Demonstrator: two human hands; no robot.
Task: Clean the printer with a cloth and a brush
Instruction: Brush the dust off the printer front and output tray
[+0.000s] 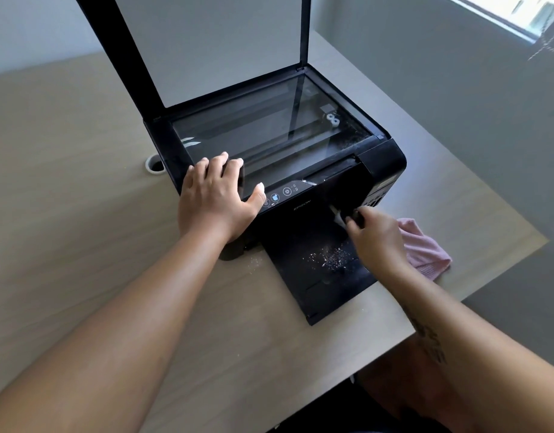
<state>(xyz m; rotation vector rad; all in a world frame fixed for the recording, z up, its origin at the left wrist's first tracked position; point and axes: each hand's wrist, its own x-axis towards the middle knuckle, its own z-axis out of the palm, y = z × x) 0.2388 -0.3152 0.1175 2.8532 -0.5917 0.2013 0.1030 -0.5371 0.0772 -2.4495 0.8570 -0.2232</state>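
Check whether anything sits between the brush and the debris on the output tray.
Nothing visible does. The right hand holds the brush at the front opening of the printer, and the debris lies uncovered on the output tray just below the bristles.

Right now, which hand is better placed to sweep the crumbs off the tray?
Right hand: it grips the brush close to the crumbs; the left hand lies flat on the printer.

"EPSON" on the printer front
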